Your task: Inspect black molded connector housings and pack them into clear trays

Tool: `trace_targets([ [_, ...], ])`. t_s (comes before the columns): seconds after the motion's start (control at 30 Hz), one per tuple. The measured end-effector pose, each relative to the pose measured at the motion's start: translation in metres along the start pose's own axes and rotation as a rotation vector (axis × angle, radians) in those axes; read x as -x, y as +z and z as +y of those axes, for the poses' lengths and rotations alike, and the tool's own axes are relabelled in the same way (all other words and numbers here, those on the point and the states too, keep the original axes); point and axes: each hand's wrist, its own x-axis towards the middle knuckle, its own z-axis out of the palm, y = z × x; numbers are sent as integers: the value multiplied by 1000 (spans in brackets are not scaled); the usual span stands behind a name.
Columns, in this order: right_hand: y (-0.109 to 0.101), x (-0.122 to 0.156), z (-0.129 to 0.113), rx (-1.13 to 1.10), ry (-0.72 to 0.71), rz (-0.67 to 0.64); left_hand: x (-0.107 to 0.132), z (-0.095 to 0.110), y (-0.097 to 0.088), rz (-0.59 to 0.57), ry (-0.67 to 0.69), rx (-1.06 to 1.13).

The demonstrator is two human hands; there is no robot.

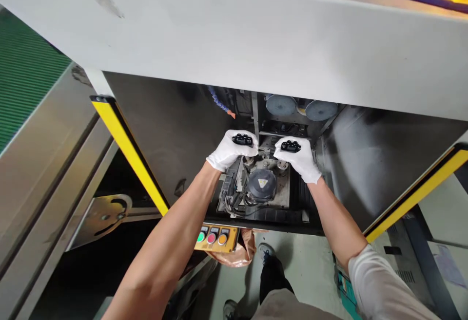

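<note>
One black moulded part (242,139) is gripped in the closed, gloved left hand (230,152), a second black moulded part (290,146) in the closed, gloved right hand (297,159), both inside a machine bay (171,135) above one round black housing (261,183). One yellow panel (216,238) with three push buttons is mounted below.

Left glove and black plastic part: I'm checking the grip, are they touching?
Touching: the head view shows the black plastic part resting on the white left glove.

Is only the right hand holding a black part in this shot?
No, the white-gloved left hand holds a black part, and the white-gloved right hand holds another black part.
</note>
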Motion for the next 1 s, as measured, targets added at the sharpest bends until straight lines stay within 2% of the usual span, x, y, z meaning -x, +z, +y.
trace_targets([
  [0.17,-14,4,9,-50,19,89,-9,-6,12,25,-47,93],
  [0.23,-22,2,10,14,26,46,-14,-9,16,9,-43,89],
  [0.33,-37,-14,0,70,-37,38,-24,-16,21,-27,-37,33],
  [0.43,-49,-42,-21,16,-158,144,-36,-30,30,4,-25,46],
  [0.47,-51,-48,-26,26,-181,131,-41,-35,34,19,-13,48],
  [0.53,-57,-47,-31,97,-169,-3,-52,-40,42,22,14,27],
  [0.6,-66,-26,-24,170,-94,-171,-66,-32,53,-27,37,-20],
  [0.63,-73,-8,-16,183,-41,-229,-75,-20,61,-67,41,-46],
  [0.7,-93,33,1,163,69,-244,-90,13,84,-153,109,-74],
  [0.77,-120,74,15,129,242,-253,-101,52,115,-210,266,-66],
  [0.83,-153,106,22,96,412,-263,-101,77,152,-199,407,-48],
  [0.87,-171,115,24,95,469,-258,-95,81,170,-167,427,-49],
  [0.9,-190,121,24,115,503,-251,-84,77,188,-135,390,-46],
  [0.93,-208,121,25,152,522,-250,-68,65,205,-105,311,-31],
  [1.0,-237,112,30,243,554,-296,-18,25,235,-42,56,91],
])
